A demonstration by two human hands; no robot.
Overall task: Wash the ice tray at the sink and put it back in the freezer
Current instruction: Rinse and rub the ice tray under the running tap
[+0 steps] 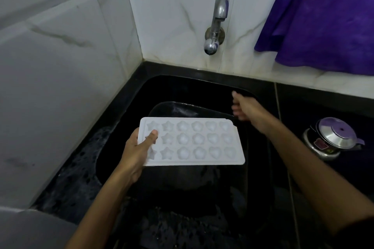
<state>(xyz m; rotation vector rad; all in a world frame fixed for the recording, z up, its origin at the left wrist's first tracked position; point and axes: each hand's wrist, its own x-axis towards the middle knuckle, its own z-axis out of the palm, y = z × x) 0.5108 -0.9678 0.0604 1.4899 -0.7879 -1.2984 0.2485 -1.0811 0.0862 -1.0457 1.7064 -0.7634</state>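
Item: ice tray (194,141), white moulded plastic, three rows of star, round and heart cavities, face up. Location: held roughly level over the black sink (182,91), below and in front of the tap (217,24); no water shows at the spout.

Your left hand (135,153): grip clamped on the tray's left short end, thumb lying on top across the star cavities, fingers hidden beneath.

Your right hand (242,109): apart from the tray, reaching out over the sink's far right side, blurred; whether its grip is apart or together you cannot tell, and nothing shows in it.

Handling, as a judgement: light, thin-walled, likely to flex and twist if held by one end only; slippery once wet. Take it by the flat rim at both short ends, thumbs on top, rather than by the cavities.

Also present: dark tabletop (323,107) to the right carrying a steel pressure cooker (332,137); purple cloth (323,16) hanging at upper right; white tiled wall (60,46).
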